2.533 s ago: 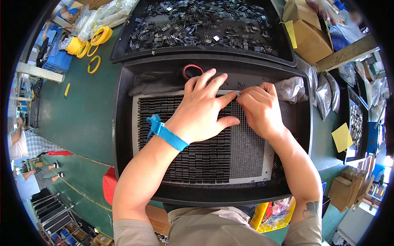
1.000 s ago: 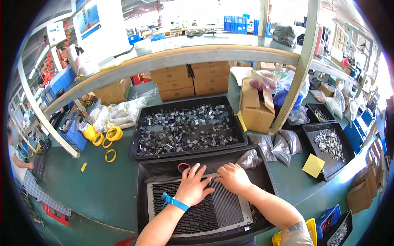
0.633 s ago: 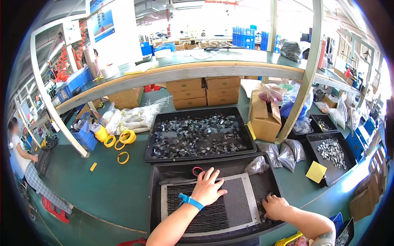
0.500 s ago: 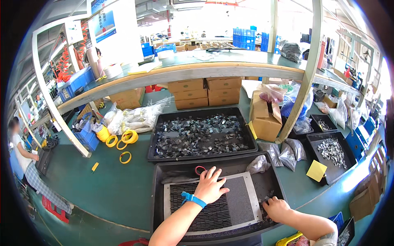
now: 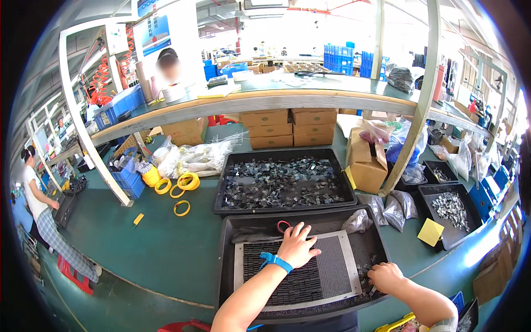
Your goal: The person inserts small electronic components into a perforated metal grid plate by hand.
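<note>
My left hand (image 5: 297,247), with a blue strap (image 5: 276,261) on its wrist, lies with fingers spread over a metal perforated plate (image 5: 349,264). Rows of small black parts (image 5: 290,289) fill the left portion of this plate, while the right portion shows bare holes. The plate lies inside a black tray (image 5: 225,271). Along the tray's right side, my right hand (image 5: 387,278) has its fingers curled and pressed together among loose black pronged pieces (image 5: 363,272). What its fingertips hold is hidden. A red ring-shaped thing (image 5: 282,226) sits just beyond my left fingertips.
Behind stands another black tray (image 5: 218,206) of loose dark pronged pieces. Yellow tape rolls (image 5: 188,181) lie to the left, plastic bags (image 5: 394,212) and a tray of metallic parts (image 5: 451,212) to the right. A raised shelf (image 5: 265,102) spans the back. Other people stand farther off.
The whole view has shifted, so the scene sits farther right. A person's head now shows behind the shelf. My left hand stays spread on the plate, and my right remains among the loose pieces.
</note>
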Demonstrator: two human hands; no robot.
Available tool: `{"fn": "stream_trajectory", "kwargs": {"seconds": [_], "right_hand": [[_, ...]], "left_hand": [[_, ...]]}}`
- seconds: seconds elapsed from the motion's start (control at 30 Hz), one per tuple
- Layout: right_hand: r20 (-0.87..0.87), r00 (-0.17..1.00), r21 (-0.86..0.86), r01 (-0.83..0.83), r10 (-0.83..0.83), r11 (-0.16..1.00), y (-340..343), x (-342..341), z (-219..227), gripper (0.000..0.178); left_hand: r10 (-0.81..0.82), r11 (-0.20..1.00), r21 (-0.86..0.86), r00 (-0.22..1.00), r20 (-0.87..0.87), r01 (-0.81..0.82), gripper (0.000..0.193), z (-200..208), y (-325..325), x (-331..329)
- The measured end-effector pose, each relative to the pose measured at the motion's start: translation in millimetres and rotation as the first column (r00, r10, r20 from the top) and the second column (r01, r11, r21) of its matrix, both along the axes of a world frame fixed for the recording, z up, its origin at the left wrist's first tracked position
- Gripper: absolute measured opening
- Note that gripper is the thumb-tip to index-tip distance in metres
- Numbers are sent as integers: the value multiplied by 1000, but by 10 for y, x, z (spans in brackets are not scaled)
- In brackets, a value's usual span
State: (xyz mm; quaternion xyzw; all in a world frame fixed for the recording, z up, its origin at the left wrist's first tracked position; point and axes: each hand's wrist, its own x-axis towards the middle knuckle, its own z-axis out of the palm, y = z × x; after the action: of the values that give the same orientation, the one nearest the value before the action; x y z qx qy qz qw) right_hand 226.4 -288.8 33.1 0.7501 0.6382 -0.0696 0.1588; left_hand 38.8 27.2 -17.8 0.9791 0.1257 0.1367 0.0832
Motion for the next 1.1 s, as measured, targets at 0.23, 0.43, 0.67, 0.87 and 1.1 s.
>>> {"fn": "stream_trajectory", "kwargs": {"seconds": [0.23,0.43,0.67,0.87,1.1], "right_hand": [[-246,963,215,164,-109,963,46,-28,142,23],[-543,839,383,286,-36,878,322,3,270,28],[-938,342,209,681,-52,702,812,-87,134,24],[-801,590,454,491,100,743,1112,-96,117,25],[-936,350,266,615,45,742,1431,-30,-107,26]], "left_hand": [[-1,1000,-19,1000,-31,0,59,22,15,12],[0,999,-40,1000,17,1,57,-35,25,-10],[-4,999,-35,1000,-24,4,57,69,-1,-4],[-3,1000,-29,999,-40,2,57,121,-18,-30],[9,1000,-23,995,-102,-12,57,184,-39,-22]]}}
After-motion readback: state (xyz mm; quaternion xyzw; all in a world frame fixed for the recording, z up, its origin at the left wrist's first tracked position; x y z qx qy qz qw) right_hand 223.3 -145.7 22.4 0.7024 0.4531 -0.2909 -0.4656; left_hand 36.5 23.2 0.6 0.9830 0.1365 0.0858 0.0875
